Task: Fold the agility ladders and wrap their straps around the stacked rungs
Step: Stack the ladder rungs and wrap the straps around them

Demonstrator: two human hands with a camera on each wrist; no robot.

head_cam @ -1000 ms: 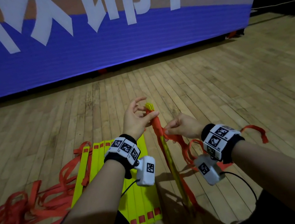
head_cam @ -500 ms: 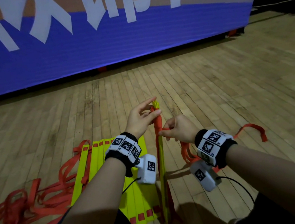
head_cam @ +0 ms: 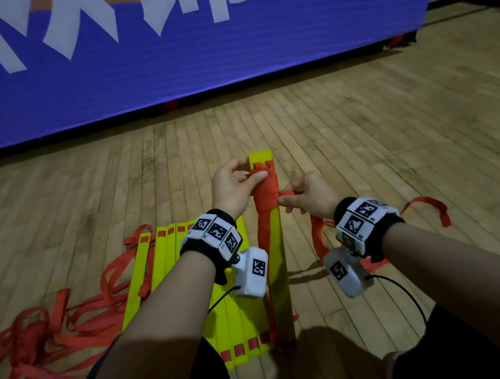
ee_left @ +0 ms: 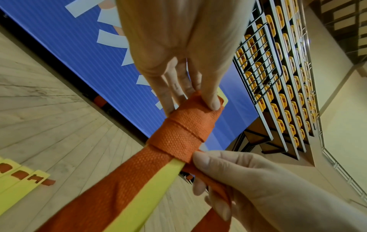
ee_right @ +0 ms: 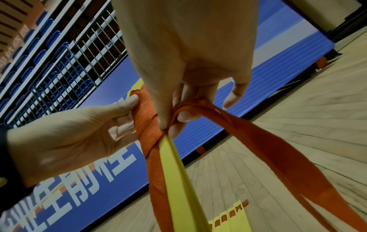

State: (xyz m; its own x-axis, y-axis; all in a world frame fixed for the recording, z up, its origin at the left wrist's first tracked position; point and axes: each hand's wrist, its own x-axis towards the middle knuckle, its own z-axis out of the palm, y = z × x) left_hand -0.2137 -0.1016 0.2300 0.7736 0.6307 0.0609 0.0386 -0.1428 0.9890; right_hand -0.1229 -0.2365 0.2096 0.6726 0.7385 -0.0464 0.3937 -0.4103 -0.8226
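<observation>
A stack of yellow rungs [head_cam: 277, 251] stands upright on the floor between my arms. An orange strap [head_cam: 263, 194] is wound in several turns around its top. My left hand [head_cam: 253, 177] grips that wrapped top, thumb pressed on the upper turn [ee_left: 212, 102]. My right hand [head_cam: 285, 198] pinches the free strap [ee_right: 258, 141] right beside the stack, just under the turns. The rest of that strap trails down to the floor on the right. A second ladder [head_cam: 194, 299] lies flat on the floor to the left, its rungs side by side.
Loose orange straps [head_cam: 33, 334] of the flat ladder lie tangled on the wooden floor at the left. A strap end [head_cam: 428, 204] curls on the floor to the right. A blue banner wall [head_cam: 154, 72] closes the far side. My dark-clothed knees are at the bottom edge.
The stack has turned from edge-on to showing its broad face. My right hand has brought the strap in against the stack, and my left thumb now presses on the wound turns.
</observation>
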